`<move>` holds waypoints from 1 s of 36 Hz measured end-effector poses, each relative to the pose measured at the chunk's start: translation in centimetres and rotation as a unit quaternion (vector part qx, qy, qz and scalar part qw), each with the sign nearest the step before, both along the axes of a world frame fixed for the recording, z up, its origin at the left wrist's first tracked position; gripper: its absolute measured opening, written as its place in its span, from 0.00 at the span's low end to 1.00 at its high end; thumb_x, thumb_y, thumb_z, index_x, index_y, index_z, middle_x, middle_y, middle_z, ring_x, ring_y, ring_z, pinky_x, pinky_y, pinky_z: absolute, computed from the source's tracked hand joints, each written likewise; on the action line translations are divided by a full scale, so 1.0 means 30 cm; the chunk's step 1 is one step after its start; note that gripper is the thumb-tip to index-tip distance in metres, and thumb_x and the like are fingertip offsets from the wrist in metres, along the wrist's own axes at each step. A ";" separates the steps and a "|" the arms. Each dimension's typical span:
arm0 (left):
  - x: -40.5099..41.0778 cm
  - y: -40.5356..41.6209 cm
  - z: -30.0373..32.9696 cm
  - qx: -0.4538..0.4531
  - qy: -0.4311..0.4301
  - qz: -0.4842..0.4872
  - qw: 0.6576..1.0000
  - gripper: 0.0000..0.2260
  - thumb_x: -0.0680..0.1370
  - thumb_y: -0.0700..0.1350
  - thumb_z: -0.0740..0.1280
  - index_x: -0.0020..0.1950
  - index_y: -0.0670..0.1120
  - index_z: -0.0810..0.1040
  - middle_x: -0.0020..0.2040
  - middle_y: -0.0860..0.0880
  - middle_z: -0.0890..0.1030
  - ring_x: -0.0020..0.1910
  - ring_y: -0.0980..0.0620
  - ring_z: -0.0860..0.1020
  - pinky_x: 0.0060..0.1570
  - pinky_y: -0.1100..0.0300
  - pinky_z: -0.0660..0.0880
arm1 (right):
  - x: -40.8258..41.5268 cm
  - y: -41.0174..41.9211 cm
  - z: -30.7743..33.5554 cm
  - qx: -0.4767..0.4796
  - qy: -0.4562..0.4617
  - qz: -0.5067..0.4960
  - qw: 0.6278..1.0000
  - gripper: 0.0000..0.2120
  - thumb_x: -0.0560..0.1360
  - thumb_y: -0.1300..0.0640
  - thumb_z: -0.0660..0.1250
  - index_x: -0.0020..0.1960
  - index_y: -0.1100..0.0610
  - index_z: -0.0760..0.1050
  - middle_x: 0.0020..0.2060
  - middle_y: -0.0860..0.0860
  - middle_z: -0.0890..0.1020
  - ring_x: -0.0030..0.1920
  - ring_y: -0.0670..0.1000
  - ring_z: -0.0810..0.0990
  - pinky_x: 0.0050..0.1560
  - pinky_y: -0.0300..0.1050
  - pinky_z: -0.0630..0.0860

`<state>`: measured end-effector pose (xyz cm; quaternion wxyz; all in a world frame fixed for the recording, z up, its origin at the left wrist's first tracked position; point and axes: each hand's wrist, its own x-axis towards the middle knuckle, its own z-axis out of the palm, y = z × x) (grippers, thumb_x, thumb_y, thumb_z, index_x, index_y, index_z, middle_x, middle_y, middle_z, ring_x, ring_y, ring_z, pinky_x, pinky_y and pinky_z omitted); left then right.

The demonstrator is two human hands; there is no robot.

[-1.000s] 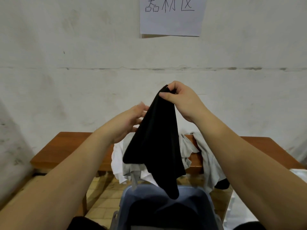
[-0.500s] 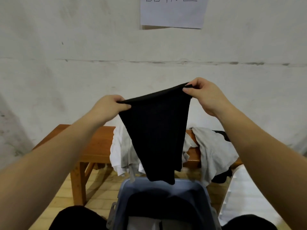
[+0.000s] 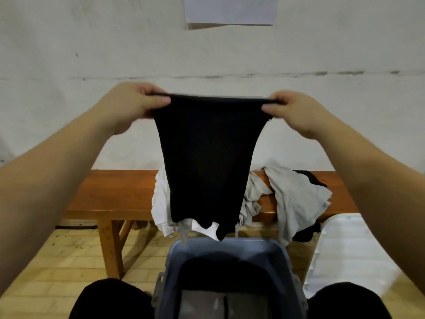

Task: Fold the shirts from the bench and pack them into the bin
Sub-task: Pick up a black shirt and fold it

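A black shirt (image 3: 208, 162) hangs stretched flat in the air in front of me. My left hand (image 3: 138, 104) pinches its upper left corner and my right hand (image 3: 292, 110) pinches its upper right corner. Its lower hem dangles just above the blue-grey bin (image 3: 226, 247) that stands between my knees. Folded grey and dark cloth lies in the bin's bottom. Behind the shirt, a heap of white and grey shirts (image 3: 292, 199) lies on the wooden bench (image 3: 115, 192) and droops over its front edge. A black garment (image 3: 308, 178) peeks out at the heap's right.
A pale wall rises right behind the bench, with a paper sheet (image 3: 230, 10) stuck on it. A white quilted cloth (image 3: 345, 254) lies at the right of the bin. The floor is yellow brick. My dark-clad knees flank the bin.
My hands have moved apart and levelled, spreading the black shirt from a bunched hanging strip into a wide flat panel. My view has tilted down towards the bin.
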<state>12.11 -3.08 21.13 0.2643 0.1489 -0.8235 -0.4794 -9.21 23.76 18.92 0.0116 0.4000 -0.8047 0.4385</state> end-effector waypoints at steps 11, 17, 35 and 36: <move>0.053 0.018 -0.026 -0.078 -0.084 0.059 0.992 0.04 0.77 0.46 0.70 0.50 0.48 0.83 0.45 0.47 0.85 0.45 0.50 0.84 0.51 0.62 0.77 | 0.009 -0.020 -0.103 0.025 0.008 -0.034 0.999 0.09 0.80 0.49 0.63 0.51 0.51 0.80 0.47 0.51 0.83 0.51 0.54 0.81 0.57 0.53 0.75; 0.053 0.034 -0.007 -0.069 -0.079 0.039 0.994 0.07 0.77 0.43 0.70 0.53 0.43 0.83 0.47 0.44 0.85 0.47 0.47 0.83 0.48 0.62 0.81 | 0.029 -0.034 -0.090 0.037 0.023 -0.006 0.999 0.09 0.81 0.49 0.62 0.53 0.49 0.80 0.49 0.48 0.83 0.52 0.52 0.80 0.53 0.45 0.75; 0.084 0.030 -0.046 -0.036 -0.061 0.003 0.998 0.03 0.76 0.43 0.71 0.47 0.46 0.84 0.43 0.46 0.85 0.40 0.52 0.83 0.44 0.63 0.81 | 0.012 -0.025 -0.133 -0.110 -0.101 0.052 0.987 0.08 0.81 0.52 0.62 0.51 0.49 0.80 0.44 0.43 0.84 0.45 0.42 0.81 0.50 0.42 0.76; 0.082 0.029 -0.042 -0.027 -0.057 -0.005 0.998 0.03 0.74 0.44 0.72 0.45 0.47 0.84 0.42 0.46 0.85 0.39 0.53 0.83 0.42 0.64 0.81 | 0.006 -0.024 -0.137 -0.132 -0.133 0.075 0.980 0.07 0.81 0.53 0.63 0.51 0.50 0.81 0.43 0.44 0.84 0.45 0.43 0.81 0.50 0.43 0.75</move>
